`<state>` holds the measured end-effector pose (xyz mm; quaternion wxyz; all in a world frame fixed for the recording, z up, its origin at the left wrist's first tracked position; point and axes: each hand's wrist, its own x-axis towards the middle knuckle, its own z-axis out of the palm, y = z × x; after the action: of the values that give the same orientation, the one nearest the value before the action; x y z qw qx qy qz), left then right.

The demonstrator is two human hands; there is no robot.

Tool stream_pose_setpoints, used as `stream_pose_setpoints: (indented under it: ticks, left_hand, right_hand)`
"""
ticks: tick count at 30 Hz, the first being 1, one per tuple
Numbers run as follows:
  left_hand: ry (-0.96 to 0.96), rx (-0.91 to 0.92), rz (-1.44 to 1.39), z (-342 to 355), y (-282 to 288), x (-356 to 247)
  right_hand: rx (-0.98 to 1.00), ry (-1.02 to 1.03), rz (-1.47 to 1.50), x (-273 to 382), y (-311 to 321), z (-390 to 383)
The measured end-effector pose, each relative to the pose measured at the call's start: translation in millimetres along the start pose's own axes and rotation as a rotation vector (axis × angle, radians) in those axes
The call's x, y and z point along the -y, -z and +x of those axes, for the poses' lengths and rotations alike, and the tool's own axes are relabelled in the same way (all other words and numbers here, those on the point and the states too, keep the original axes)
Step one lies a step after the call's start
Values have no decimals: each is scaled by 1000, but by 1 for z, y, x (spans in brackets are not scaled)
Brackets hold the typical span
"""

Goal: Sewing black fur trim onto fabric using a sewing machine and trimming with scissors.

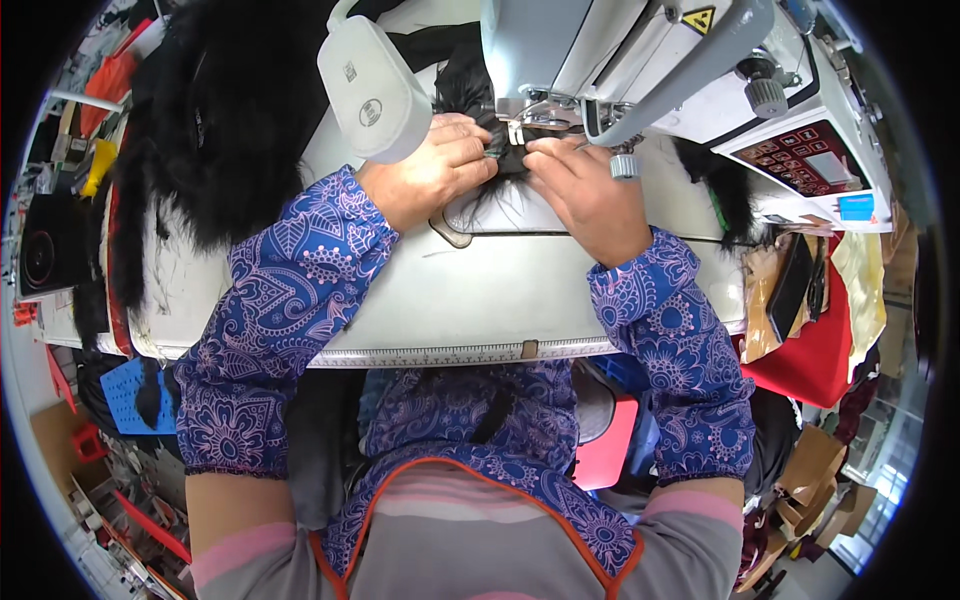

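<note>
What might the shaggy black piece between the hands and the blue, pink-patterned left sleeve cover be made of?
The shaggy black piece looks like fur, real or synthetic: loose strands fan out along its edge. The blue, pink-patterned left sleeve cover seems matte cloth, given its soft wrinkles.

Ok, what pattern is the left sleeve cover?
Left sleeve cover: pink paisley and flowers on blue; head view.
</note>
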<state>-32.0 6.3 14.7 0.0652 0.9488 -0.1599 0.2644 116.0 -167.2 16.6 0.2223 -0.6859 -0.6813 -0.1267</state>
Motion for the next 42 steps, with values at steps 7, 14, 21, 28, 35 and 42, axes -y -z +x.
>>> stream_pose_setpoints:
  ticks: [7,14,21,28,35,42]
  left_hand:
    - [113,-63,-76,2,-1,4]
    - [71,-97,-135,8,-2,3]
    - [386,-13,-276,14,5,1]
    - [347,-42,-293,12,0,3]
    - [410,-74,-292,12,-3,-1]
    - [290,-101,-242,12,-3,1]
  right_hand:
    - [-1,193,-76,-4,5,-2]
    - [-47,287,70,-10,-5,-1]
    - [56,41,143,-8,-4,1]
    - [-59,117,165,-11,-8,4]
    - [32,-11,257,-6,-5,5]
    - [43,39,315,-4,-2,6]
